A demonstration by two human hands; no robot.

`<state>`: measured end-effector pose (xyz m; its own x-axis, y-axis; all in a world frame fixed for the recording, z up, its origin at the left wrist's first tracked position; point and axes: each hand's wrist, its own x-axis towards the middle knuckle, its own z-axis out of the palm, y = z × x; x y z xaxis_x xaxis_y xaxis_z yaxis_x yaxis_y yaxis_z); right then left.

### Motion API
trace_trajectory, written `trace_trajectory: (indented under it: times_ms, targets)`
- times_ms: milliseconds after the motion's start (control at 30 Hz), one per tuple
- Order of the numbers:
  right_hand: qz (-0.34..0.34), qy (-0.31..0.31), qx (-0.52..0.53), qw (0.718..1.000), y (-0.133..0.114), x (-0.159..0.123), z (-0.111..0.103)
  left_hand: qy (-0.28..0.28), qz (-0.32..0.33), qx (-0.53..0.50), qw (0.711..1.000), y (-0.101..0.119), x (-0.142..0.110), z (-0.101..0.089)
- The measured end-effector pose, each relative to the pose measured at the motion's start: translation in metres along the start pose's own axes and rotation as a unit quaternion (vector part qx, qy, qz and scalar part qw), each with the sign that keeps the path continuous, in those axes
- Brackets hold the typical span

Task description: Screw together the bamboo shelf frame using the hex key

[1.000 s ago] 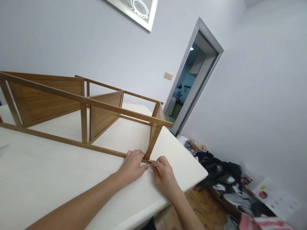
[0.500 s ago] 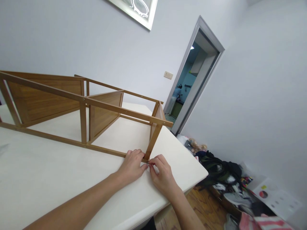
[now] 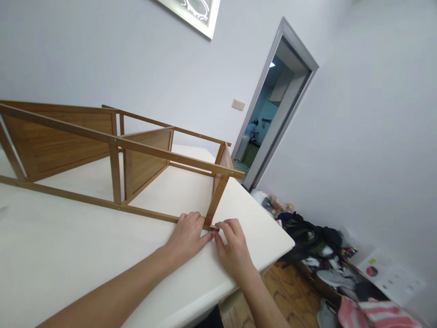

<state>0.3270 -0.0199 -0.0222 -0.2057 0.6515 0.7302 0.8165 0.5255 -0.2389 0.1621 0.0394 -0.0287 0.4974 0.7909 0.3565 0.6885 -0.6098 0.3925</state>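
Working over a cream-white table point(image 3: 85, 241) before a pale wall point(image 3: 85, 54). Taking in, higher up, part of a light-framed picture point(image 3: 196, 11), a beige switch plate point(image 3: 238, 105) and a grey door frame point(image 3: 297, 44), with a person point(image 3: 250, 131) in a light blue top in the room beyond. Looking past the table's right edge onto a brown wood floor point(image 3: 283, 291), a jumbled heap of dark bags and clothes point(image 3: 307, 232), a grey shoe point(image 3: 336, 278) and a pink-and-white striped cloth point(image 3: 375, 312).

Handling a wooden rack point(image 3: 146, 157), lying on its side along the table and running out of view at the left. Showing honey-brown wood, slim rails, broad flat panels set crosswise, and small round marks along the upper front rail point(image 3: 150, 149).

Clasping the lower front rail point(image 3: 85, 198) with the left hand point(image 3: 187, 232), bending the fingers over it, near the foot of the end crossbar point(image 3: 216, 200), and stretching the thumb toward the corner. Bringing the right hand point(image 3: 234, 248) to the rail's end, almost closing thumb and forefinger there; hiding too much to tell whether pinching the wood or something tiny.
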Motion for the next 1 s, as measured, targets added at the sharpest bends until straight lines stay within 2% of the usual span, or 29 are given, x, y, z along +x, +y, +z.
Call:
trace_trajectory:
  times_ms: [600, 1000]
  targets:
    - [0.026, 0.013, -0.128, 0.991, 0.0002, -0.0067, -0.0043, 0.012, 0.014, 0.023, 1.0, 0.0005, -0.0021, -0.0002]
    - [0.036, 0.024, -0.139, 0.989, -0.003, -0.0062, -0.0033, 0.017, 0.016, 0.039, 0.999, 0.0011, -0.0026, -0.0001]
